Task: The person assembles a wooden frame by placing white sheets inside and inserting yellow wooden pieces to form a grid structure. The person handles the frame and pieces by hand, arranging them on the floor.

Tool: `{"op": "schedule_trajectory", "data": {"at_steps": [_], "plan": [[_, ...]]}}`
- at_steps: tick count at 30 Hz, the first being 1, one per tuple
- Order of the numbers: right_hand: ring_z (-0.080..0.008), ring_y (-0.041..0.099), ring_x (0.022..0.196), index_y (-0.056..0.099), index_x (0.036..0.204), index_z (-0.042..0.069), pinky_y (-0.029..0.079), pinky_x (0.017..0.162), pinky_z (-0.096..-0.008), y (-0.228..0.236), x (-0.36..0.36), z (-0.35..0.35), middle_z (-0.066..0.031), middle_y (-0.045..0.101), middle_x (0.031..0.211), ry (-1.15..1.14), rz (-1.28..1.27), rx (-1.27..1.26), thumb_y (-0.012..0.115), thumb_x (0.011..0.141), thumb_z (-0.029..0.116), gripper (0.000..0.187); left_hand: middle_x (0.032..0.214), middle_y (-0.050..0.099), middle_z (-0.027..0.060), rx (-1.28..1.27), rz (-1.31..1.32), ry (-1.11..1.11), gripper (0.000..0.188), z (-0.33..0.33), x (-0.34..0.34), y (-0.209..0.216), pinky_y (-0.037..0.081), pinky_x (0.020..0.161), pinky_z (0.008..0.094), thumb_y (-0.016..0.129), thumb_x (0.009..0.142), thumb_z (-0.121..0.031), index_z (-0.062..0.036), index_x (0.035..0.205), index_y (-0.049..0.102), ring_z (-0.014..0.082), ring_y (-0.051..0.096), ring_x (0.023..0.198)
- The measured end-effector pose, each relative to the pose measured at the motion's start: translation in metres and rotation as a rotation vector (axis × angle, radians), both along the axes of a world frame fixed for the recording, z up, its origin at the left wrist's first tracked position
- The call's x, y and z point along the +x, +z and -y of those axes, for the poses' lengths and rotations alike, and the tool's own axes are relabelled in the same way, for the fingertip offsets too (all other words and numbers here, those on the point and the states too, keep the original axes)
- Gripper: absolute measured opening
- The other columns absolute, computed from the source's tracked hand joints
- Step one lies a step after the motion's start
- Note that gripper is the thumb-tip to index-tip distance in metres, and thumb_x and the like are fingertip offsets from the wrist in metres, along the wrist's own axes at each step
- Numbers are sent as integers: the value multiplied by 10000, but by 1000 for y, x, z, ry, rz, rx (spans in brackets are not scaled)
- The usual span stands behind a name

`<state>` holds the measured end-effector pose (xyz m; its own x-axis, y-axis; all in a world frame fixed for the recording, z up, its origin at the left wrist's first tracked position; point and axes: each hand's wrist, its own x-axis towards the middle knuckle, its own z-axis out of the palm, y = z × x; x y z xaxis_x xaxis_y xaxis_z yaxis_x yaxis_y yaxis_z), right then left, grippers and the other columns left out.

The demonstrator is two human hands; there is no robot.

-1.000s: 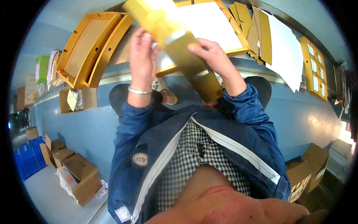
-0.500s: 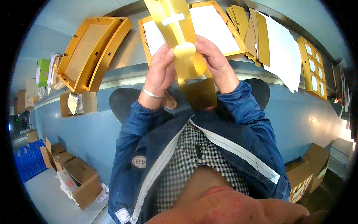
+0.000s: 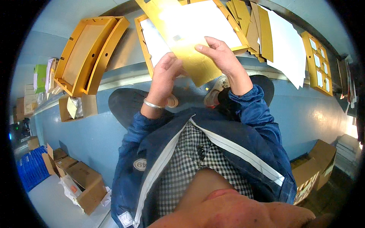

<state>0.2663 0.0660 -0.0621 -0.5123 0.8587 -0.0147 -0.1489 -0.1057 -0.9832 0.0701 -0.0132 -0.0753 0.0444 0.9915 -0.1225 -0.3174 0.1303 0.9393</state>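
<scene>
A long strip of shiny gold cardboard [image 3: 194, 60] slants across in front of me, its upper part washed out by glare. Its near end is a plain rectangle hanging over the gap before the table. My right hand [image 3: 224, 59] pinches the right edge, thumb on top and fingers beneath. At the left edge my left hand [image 3: 164, 74] is closed, its fingertips partly hidden at the card's side. Beneath the strip, on the table, lies a gold-yellow tray [image 3: 146, 49] with a white sheet [image 3: 213, 19] inside.
Two gold-yellow trays [image 3: 68, 57] rest at the table's left. To the right are stacked gold card pieces [image 3: 262, 34], white sheets [image 3: 287, 49] and a gold frame with white panels [image 3: 317, 62]. Cardboard boxes [image 3: 89, 190] stand lower left, and another box [image 3: 311, 163] lower right.
The gold strip has turned over and tilted; a plain face shows instead of the folded one with the round tab and white band. My right thumb now lies on top of it.
</scene>
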Motion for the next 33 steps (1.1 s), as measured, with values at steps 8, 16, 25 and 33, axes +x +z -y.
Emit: {"op": "schedule_trajectory", "data": {"at_steps": [8, 16, 25, 33], "plan": [[-186, 642, 1068, 564, 1281, -44, 513, 956, -318, -7, -5, 21, -118, 654, 1203, 181, -595, -358, 590, 978, 201, 391, 1239, 625, 108, 97, 329, -105, 303, 7, 9, 19, 502, 952, 348, 531, 1010, -131, -11, 1288, 531, 184, 619, 1104], [-214, 651, 1070, 470, 1405, -10, 528, 903, -309, 1, -5, 11, -128, 664, 1203, -147, 394, 347, 680, 935, 257, 579, 1191, 634, 101, 74, -87, 176, 240, 2, 4, -4, 488, 954, 318, 495, 1009, -57, -2, 1243, 481, 168, 612, 1097], [-389, 680, 896, 579, 1234, 57, 542, 790, -423, -3, 5, 26, -213, 690, 967, 17, 850, 736, 755, 804, 202, 487, 1123, 666, 120, 66, -557, -56, 281, 25, 1, -3, 491, 923, 319, 653, 936, -94, 4, 1194, 601, 192, 631, 1078], [-398, 665, 831, 590, 1021, 48, 517, 714, -463, 25, 37, 10, -198, 666, 842, 228, 898, 861, 631, 844, 93, 187, 1256, 609, 148, 757, -1596, -47, 818, 20, -45, 83, 350, 1059, 502, 874, 658, -222, -74, 1365, 490, 339, 559, 1200]]}}
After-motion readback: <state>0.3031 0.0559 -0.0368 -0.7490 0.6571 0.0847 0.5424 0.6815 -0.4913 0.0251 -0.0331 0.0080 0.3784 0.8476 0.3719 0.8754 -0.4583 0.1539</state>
